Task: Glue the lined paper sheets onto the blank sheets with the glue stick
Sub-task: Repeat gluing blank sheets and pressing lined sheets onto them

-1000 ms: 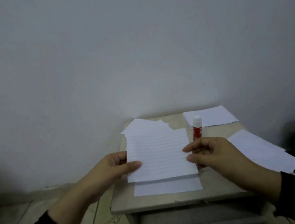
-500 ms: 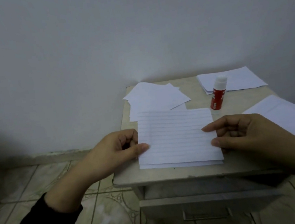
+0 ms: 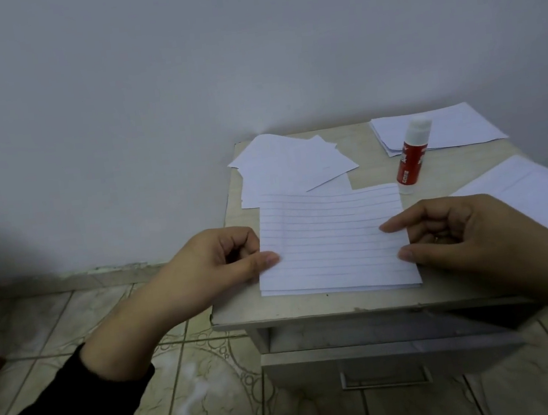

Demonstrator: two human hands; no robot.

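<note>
A lined sheet [image 3: 332, 241] lies flat on a blank sheet [image 3: 341, 289], whose edge shows just below it, near the front of the small table [image 3: 312, 306]. My left hand [image 3: 204, 271] pinches the lined sheet's left edge, with the thumb on top and the fingers curled beside it. My right hand [image 3: 476, 237] holds the right edge with its thumb and index fingertip. The red glue stick [image 3: 411, 159], white cap on, stands upright behind the sheet's far right corner, untouched.
Loose white sheets [image 3: 288, 167] are fanned at the table's back left. A neat stack [image 3: 456, 129] lies at the back right and more sheets [image 3: 540, 195] hang over the right side. A drawer [image 3: 388, 359] sits below. A wall stands behind and tiled floor lies to the left.
The lined sheet, held up above the blank sheet a second ago, now lies on it with its edges nearly matching. Both hands came down with it, and my view tilted downward.
</note>
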